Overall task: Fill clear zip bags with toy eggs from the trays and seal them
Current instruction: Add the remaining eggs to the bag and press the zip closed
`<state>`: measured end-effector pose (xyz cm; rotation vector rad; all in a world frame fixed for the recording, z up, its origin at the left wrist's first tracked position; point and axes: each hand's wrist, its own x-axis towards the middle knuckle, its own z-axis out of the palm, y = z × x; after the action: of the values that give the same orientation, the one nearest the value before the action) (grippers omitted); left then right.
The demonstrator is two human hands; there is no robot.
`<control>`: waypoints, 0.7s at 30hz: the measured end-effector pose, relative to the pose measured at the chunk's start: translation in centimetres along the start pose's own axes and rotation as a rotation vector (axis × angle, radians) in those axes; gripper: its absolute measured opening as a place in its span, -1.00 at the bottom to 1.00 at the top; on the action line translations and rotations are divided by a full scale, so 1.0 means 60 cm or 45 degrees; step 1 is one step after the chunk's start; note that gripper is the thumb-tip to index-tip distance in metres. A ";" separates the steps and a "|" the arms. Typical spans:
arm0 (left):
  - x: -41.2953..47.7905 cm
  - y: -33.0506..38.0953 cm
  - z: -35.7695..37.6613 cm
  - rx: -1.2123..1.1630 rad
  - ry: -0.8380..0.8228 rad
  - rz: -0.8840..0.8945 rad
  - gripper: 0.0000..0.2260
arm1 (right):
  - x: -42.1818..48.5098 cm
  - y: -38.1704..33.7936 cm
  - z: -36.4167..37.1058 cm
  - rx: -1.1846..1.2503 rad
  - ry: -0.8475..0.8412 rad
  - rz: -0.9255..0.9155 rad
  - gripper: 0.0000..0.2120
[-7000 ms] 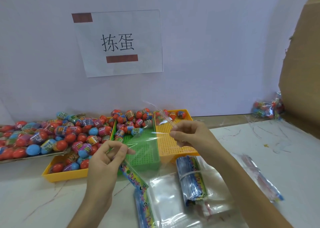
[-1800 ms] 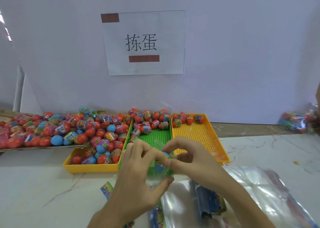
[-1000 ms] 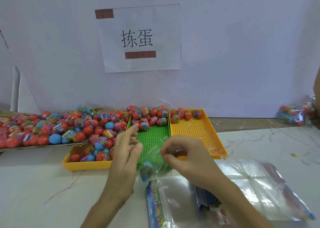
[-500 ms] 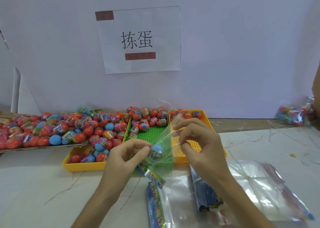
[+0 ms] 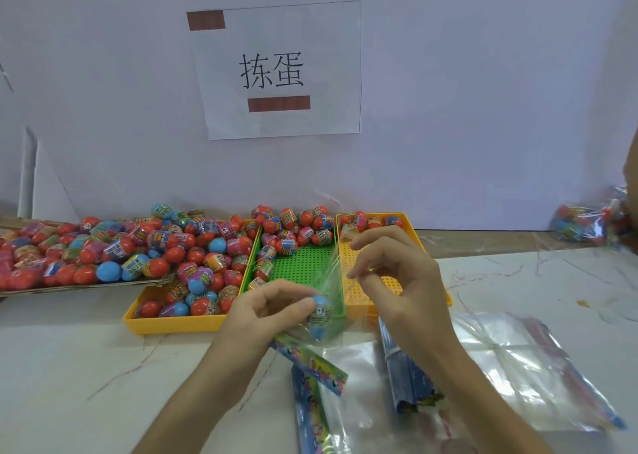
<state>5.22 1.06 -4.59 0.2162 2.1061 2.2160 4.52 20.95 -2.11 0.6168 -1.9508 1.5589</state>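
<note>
Now the clear zip bag (image 5: 332, 276), empty a few seconds ago, holds one blue toy egg (image 5: 319, 317) at the centre of the frame, so filling has only begun. My left grip (image 5: 272, 310) pinches the film at the egg, and my right grip (image 5: 393, 274) pinches the bag's upper edge. Just behind, the green perforated tray (image 5: 303, 267) and the yellow tray (image 5: 172, 324) sit on the white veined bench (image 5: 86, 367), under a paper sign (image 5: 276, 70) on the wall.
</note>
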 end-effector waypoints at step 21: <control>-0.007 -0.002 0.012 0.234 0.233 0.477 -0.91 | -0.016 0.006 0.033 0.289 -0.429 0.688 -0.59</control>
<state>5.75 1.68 -4.70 0.4730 2.5545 2.3064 4.70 19.10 -3.34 0.4875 -2.3439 2.1409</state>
